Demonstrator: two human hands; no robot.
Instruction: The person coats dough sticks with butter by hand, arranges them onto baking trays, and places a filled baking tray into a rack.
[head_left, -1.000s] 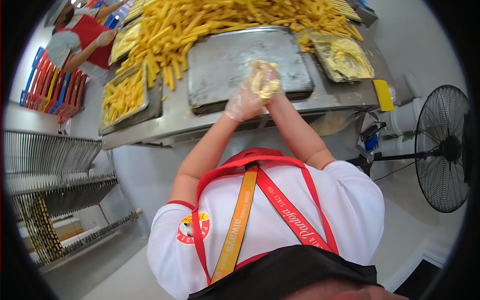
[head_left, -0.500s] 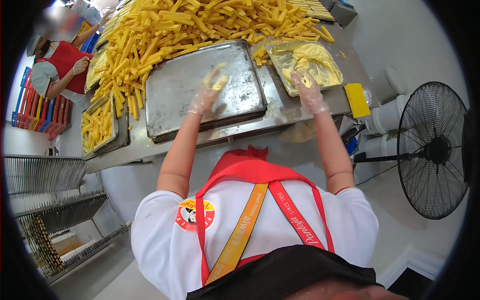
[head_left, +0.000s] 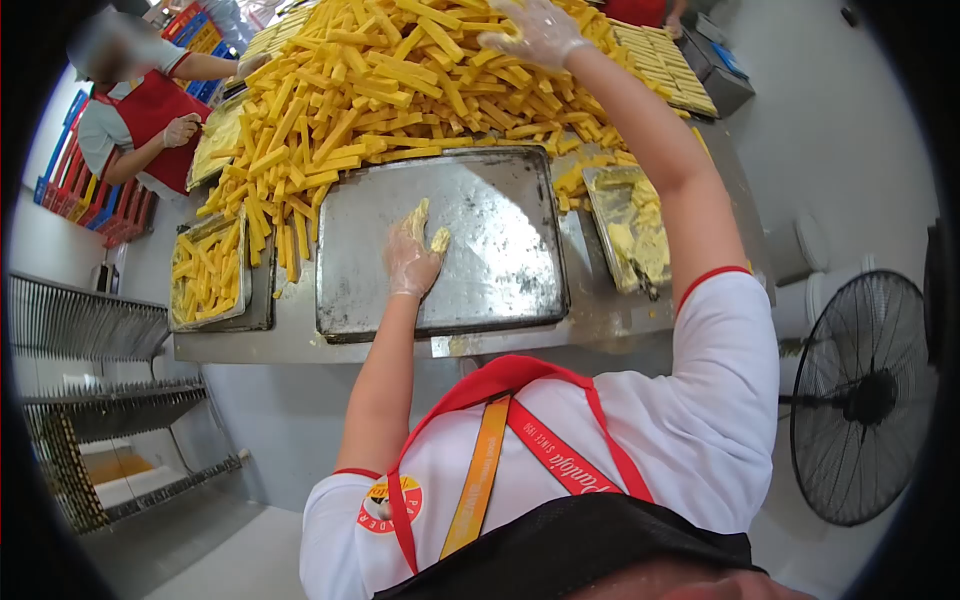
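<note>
"My right hand (head_left: pixel 538 36) has swung from the tray of spread (head_left: pixel 605 230) at one o'clock out to twelve, over the heap of yellow sticks (head_left: pixel 400 105)."

"And the left?"

"My left hand (head_left: pixel 411 262) is at eleven, palm down over the metal tray (head_left: pixel 500 265) just in front of me. Its fingers stretch forward, thumb apart, and I grip nothing with it. A yellow smear (head_left: pixel 439 240) clings to it. I seem to be touching the metal, though I can't be sure."

"Is there a stick in the right?"

"None that I can see. It's spread wide, and I can't tell whether my fingertips meet the heap."

"How do they handle?"

"The sticks look light and fairly stiff, liable to snap if squeezed, so I'd take a few round their middles, gently; greasy gloves may slip. The metal tray looks rigid and heavier: I'd hold its rim at its three and nine. The smear looks soft and slick."
</note>
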